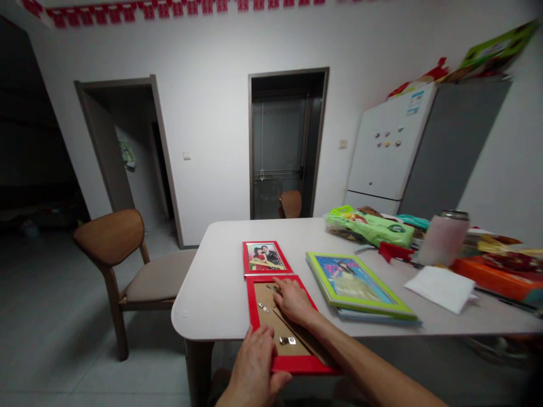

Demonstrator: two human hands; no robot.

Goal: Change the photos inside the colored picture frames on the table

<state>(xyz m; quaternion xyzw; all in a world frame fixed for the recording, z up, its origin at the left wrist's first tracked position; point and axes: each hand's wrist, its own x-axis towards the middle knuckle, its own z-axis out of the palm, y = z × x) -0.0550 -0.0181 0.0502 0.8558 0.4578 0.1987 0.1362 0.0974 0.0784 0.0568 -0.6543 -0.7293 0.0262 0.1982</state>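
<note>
A red picture frame (297,363) lies back side up at the table's near edge, showing its brown backing board (268,325). Small metal fittings, one of them a hanger (287,341), sit on the board. My left hand (254,362) grips the frame's near left corner, thumb at the front edge and fingers over the side. My right hand (292,302) reaches across the board, its fingers bent down at a small metal clip (271,288) near the far end. My right forearm covers part of the frame's right side. Beyond, touching it, lies a second red frame (246,260) with a couple's photo upward.
A green picture frame (360,282) lies on a bluish one to the right on the white table (212,271). Further right are a white tissue (441,288), a pink bottle (443,240), a green packet (377,226) and an orange box (496,277). A wooden chair (114,237) stands left.
</note>
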